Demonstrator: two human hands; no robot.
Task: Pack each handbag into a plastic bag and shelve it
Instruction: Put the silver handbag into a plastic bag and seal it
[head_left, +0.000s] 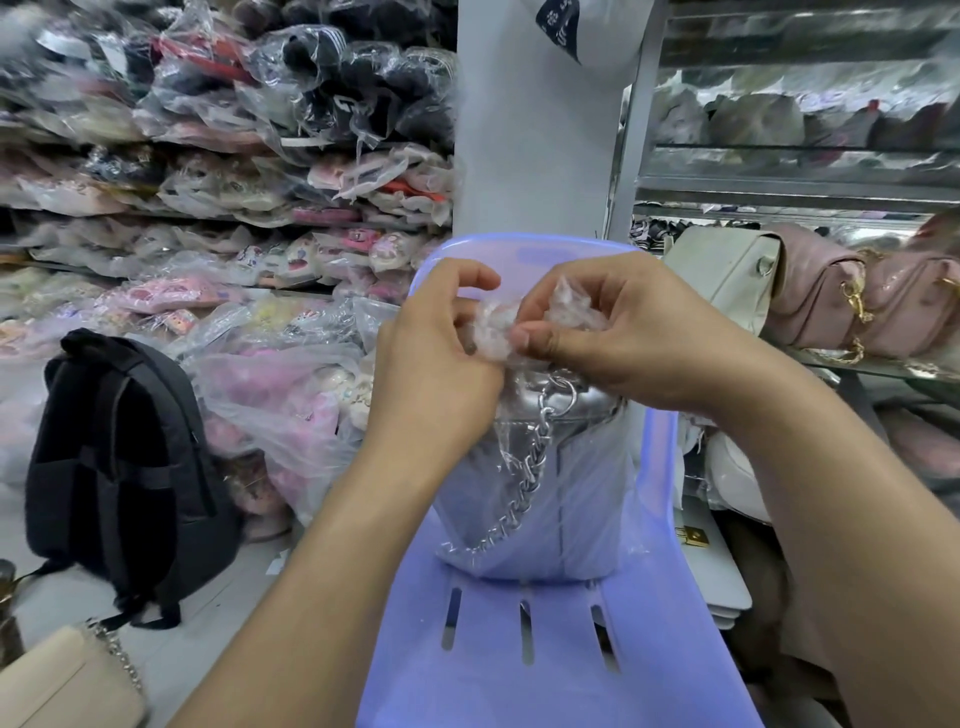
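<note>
The handbag (592, 493) is metallic silver with a silver chain (524, 483), inside a clear plastic bag (493, 327), on a lavender-blue plastic chair (545, 649). The backpack (119, 467) on the left is plain black. The near-left purse (62, 680) is beige. On the right shelf are a cream bag (727, 275) and pale pink bags (821, 306) with gold chains (856, 291).

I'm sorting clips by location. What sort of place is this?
Probably a bag shop's stockroom: shelves crammed with plastic-wrapped goods, pink handbags on a metal rack, and the left hand and right hand pinching a plastic bag shut over a silver handbag on a blue chair.
</note>
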